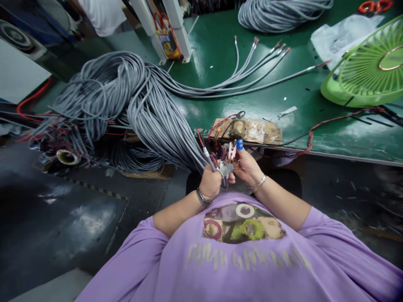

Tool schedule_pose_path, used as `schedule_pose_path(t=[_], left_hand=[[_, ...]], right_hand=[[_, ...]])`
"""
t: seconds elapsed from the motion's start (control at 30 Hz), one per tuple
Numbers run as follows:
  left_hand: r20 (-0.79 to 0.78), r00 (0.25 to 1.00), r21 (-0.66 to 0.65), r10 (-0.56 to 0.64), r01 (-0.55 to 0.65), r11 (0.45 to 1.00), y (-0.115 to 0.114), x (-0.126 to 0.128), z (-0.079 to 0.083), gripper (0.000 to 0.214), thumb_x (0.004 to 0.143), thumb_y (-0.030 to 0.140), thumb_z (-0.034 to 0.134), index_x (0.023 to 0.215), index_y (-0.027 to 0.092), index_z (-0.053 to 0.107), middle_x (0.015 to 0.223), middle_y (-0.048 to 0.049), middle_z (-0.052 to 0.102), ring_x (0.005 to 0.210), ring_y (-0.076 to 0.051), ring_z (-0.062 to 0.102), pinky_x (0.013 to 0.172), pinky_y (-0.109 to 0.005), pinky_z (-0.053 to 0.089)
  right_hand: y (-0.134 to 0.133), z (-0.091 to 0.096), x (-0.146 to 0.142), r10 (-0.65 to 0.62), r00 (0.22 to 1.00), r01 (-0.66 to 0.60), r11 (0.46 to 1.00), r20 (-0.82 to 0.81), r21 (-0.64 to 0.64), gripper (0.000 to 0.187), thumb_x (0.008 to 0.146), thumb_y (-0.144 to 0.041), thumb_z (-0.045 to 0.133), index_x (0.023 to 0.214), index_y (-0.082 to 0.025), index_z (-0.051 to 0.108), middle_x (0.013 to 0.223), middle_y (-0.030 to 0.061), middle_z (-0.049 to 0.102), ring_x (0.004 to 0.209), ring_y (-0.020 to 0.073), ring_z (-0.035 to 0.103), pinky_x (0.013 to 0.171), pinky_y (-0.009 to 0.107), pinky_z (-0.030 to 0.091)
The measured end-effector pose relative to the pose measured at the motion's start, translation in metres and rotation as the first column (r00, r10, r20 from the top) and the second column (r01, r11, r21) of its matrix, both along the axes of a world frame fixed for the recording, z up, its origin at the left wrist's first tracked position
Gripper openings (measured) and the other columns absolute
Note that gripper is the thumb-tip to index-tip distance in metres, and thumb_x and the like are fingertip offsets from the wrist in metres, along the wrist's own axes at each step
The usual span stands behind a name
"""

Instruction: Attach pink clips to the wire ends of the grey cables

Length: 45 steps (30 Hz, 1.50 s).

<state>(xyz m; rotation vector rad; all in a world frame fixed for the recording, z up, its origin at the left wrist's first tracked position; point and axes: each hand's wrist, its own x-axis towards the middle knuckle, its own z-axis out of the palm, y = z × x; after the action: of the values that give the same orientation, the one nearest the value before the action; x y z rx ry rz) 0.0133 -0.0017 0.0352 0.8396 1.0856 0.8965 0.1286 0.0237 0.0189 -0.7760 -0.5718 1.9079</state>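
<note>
- Left hand (211, 182): grip clenched around the ends of the grey cables (166, 121), just off the bench's near edge; coloured wires poke out at the top.
- Right hand (250, 167): blue covering on one fingertip, right beside a small pale pink piece (232, 151); I cannot tell whether its grip is grasping that.
- The grey cables spill over the near edge of the green bench (217, 113) from a looped heap toward its left; several stripped ends stretch toward the far edge.
- Worn block (261, 132): along the near edge, just beyond the hands.
- Green fan (371, 67): toward the right edge.
- Coiled cable (283, 16): by the far edge.
</note>
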Motion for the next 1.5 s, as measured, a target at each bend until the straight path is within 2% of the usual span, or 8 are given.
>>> schedule_pose_path(t=[0.2, 0.47, 0.63, 0.77, 0.87, 1.0, 1.07, 1.5], left_hand=[[0.017, 1.000, 0.014, 0.012, -0.012, 1.000, 0.000, -0.002, -0.002, 0.041, 0.060, 0.048, 0.081, 0.064, 0.015, 0.057, 0.048, 0.0018, 0.059, 0.041, -0.011, 0.056, 0.047, -0.025, 0.051], [0.088, 0.996, 0.067, -0.010, 0.004, 0.998, -0.007, -0.011, -0.004, 0.037, 0.064, 0.047, 0.079, 0.067, 0.016, 0.059, 0.051, 0.0004, 0.063, 0.042, -0.013, 0.058, 0.045, -0.026, 0.051], [0.157, 0.980, -0.014, -0.121, 0.125, 0.992, -0.001, -0.019, 0.000, 0.041, 0.057, 0.047, 0.082, 0.063, 0.015, 0.058, 0.049, -0.0004, 0.061, 0.040, -0.014, 0.057, 0.043, -0.026, 0.050], [0.180, 0.959, -0.041, -0.218, 0.229, 0.973, 0.007, -0.020, 0.003, 0.042, 0.056, 0.048, 0.083, 0.064, 0.013, 0.060, 0.047, -0.0025, 0.061, 0.038, -0.015, 0.057, 0.041, -0.027, 0.050], [0.183, 0.950, -0.041, -0.253, 0.265, 0.963, 0.011, -0.018, 0.002, 0.044, 0.056, 0.049, 0.083, 0.065, 0.012, 0.061, 0.047, -0.0028, 0.061, 0.038, -0.016, 0.057, 0.041, -0.028, 0.050], [0.156, 0.964, -0.055, -0.214, 0.224, 0.973, 0.010, -0.013, -0.001, 0.042, 0.056, 0.047, 0.083, 0.067, 0.012, 0.061, 0.050, -0.0022, 0.063, 0.041, -0.015, 0.058, 0.043, -0.027, 0.051], [0.135, 0.974, -0.066, -0.184, 0.194, 0.979, 0.009, -0.011, -0.003, 0.041, 0.056, 0.046, 0.083, 0.066, 0.013, 0.060, 0.050, -0.0015, 0.062, 0.041, -0.014, 0.058, 0.044, -0.027, 0.051], [0.055, 0.993, -0.072, -0.104, 0.108, 0.992, 0.008, -0.008, -0.006, 0.038, 0.059, 0.044, 0.081, 0.062, 0.013, 0.060, 0.049, -0.0007, 0.061, 0.040, -0.013, 0.057, 0.042, -0.025, 0.049]], right_hand=[[0.001, -0.008, -0.001, 0.017, 0.999, -0.019, 0.999, -0.051, -0.041, 0.068, 0.070, -0.089, 0.043, 0.080, -0.022, 0.052, 0.053, -0.0010, 0.055, 0.031, 0.0152, 0.047, 0.029, 0.030, 0.037], [0.004, -0.008, 0.006, -0.127, 0.989, 0.121, 0.989, -0.080, -0.081, 0.062, 0.076, -0.082, 0.047, 0.083, -0.021, 0.058, 0.072, 0.0010, 0.064, 0.051, 0.0128, 0.055, 0.048, 0.027, 0.048], [0.006, -0.001, 0.010, -0.111, 0.989, 0.099, 0.987, -0.093, -0.123, 0.047, 0.083, -0.065, 0.057, 0.080, -0.018, 0.062, 0.073, 0.0017, 0.067, 0.057, 0.0110, 0.057, 0.054, 0.023, 0.047], [0.004, -0.002, 0.008, -0.168, 0.984, 0.161, 0.982, -0.066, -0.102, 0.043, 0.086, -0.060, 0.057, 0.086, -0.018, 0.064, 0.075, 0.0034, 0.069, 0.061, 0.0134, 0.060, 0.057, 0.025, 0.050], [0.003, -0.004, 0.007, -0.144, 0.987, 0.140, 0.989, -0.077, -0.054, 0.051, 0.085, -0.068, 0.052, 0.090, -0.019, 0.062, 0.072, 0.0043, 0.068, 0.061, 0.0173, 0.063, 0.054, 0.029, 0.052], [0.004, -0.007, 0.007, 0.052, 0.991, -0.059, 0.997, -0.122, -0.055, 0.058, 0.080, -0.078, 0.046, 0.087, -0.021, 0.057, 0.060, 0.0015, 0.062, 0.046, 0.0205, 0.059, 0.038, 0.034, 0.048], [0.005, -0.009, 0.008, 0.091, 0.986, -0.101, 0.993, -0.142, -0.066, 0.059, 0.078, -0.080, 0.046, 0.084, -0.022, 0.055, 0.056, 0.0001, 0.059, 0.041, 0.0213, 0.058, 0.033, 0.035, 0.046], [0.008, -0.013, 0.004, 0.031, 0.990, -0.044, 0.995, -0.141, -0.087, 0.058, 0.077, -0.078, 0.050, 0.088, -0.022, 0.056, 0.058, 0.0019, 0.062, 0.036, 0.0199, 0.055, 0.030, 0.033, 0.043]])
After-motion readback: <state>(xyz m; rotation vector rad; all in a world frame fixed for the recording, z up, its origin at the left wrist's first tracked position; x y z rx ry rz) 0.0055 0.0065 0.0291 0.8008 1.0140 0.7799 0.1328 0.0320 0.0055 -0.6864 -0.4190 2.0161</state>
